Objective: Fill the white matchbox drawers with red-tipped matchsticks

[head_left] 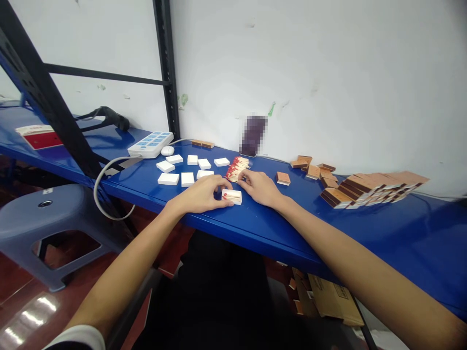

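Note:
My left hand [207, 194] grips a small white matchbox tray [236, 193] between thumb and fingers at the table's front edge. A few red-tipped matches lie inside the tray. Just right of it, my right hand [260, 187] has its fingertips drawn together at the near end of a pile of loose matches [236, 167]; whether a match is between them is hidden. Several white trays [187, 179] lie spread to the left of the pile, showing plain white faces. A single brown matchbox [282, 178] rests to the right of my right hand.
Stacked matchboxes [375, 188] and a loose heap of sleeves [315, 170] occupy the blue table's right side. A power strip [151, 144] and white earbud case [167, 151] sit at left. A pixelated dark object [253, 136] leans on the wall. A stool [54, 228] stands lower left.

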`<move>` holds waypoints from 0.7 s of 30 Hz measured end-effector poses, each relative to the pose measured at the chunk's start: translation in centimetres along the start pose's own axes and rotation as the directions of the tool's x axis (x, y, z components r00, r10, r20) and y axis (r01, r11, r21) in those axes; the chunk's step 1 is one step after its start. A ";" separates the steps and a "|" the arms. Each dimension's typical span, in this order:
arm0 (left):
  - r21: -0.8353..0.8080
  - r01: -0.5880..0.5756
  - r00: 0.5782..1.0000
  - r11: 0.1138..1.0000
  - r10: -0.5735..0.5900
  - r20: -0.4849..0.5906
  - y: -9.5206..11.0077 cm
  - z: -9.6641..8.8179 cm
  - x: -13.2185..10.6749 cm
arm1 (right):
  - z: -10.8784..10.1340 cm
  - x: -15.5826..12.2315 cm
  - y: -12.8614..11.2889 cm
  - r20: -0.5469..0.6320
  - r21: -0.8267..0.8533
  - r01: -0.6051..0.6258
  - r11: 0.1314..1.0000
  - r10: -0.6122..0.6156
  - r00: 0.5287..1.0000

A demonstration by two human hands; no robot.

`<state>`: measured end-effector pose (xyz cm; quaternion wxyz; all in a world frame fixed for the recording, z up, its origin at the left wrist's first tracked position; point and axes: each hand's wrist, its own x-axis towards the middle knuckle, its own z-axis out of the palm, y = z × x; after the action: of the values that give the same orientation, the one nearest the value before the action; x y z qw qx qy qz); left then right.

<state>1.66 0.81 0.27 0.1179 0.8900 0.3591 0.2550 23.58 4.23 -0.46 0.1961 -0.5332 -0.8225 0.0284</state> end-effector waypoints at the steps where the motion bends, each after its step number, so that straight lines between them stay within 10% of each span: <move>1: 0.001 -0.003 1.000 1.000 0.003 0.002 0.0 0.0 0.0 | 0.0 0.0 0.0 0.005 -0.001 -0.009 1.000 0.009 1.000; 21: 0.043 0.089 0.993 0.995 -0.085 -0.085 -1.0 0.5 0.2 | -1.9 -1.6 -1.3 0.049 0.056 0.127 0.990 -0.130 0.990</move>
<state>1.46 1.62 -0.43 0.0931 0.8646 0.4081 0.2778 23.71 1.91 1.13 0.1897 -0.4726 -0.8591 0.0514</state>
